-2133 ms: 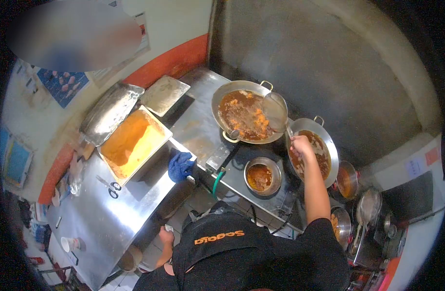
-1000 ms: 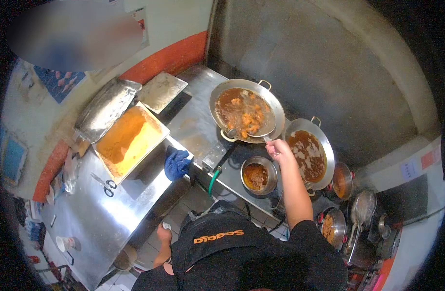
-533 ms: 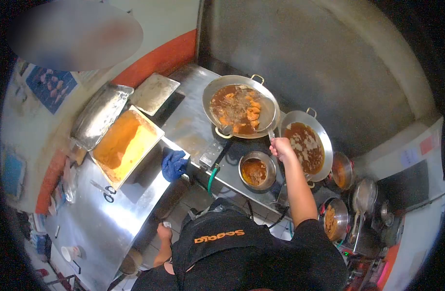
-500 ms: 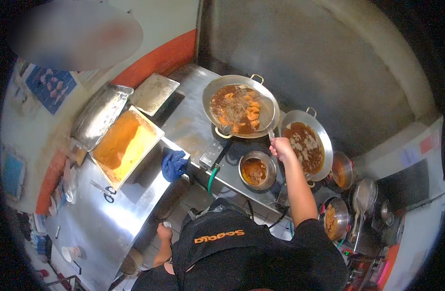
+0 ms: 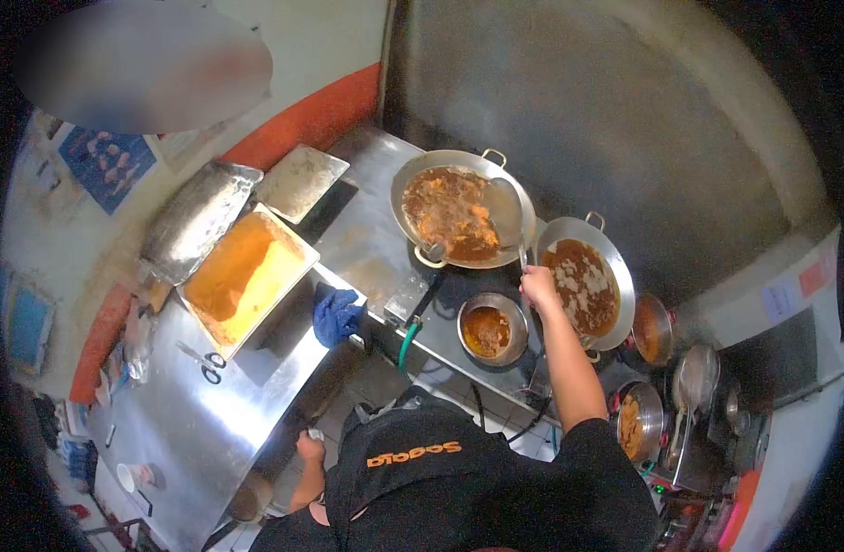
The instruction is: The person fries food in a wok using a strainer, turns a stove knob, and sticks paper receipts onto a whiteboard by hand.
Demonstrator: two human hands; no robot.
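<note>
Right hand (image 5: 539, 288) nearer, fingers closed round handle of round metal skimmer (image 5: 505, 210); long axis runs forward, slightly left, into wide silver metal wok (image 5: 399, 210) (left hand (image 5: 310, 448) well apart, pinching small white scrap (image 5: 315, 434)).

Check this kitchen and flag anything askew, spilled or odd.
The blue cloth lies bunched at the corner of the steel table, partly over its edge. Brownish smears, perhaps a spill, mark the counter beside the farther wok.

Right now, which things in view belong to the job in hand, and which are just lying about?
Job in hand:
- strainer, in the right grip
- wok under it
- orange pieces in the wok

Seemingly lying about:
- scissors
- blue cloth
- white cup
</note>
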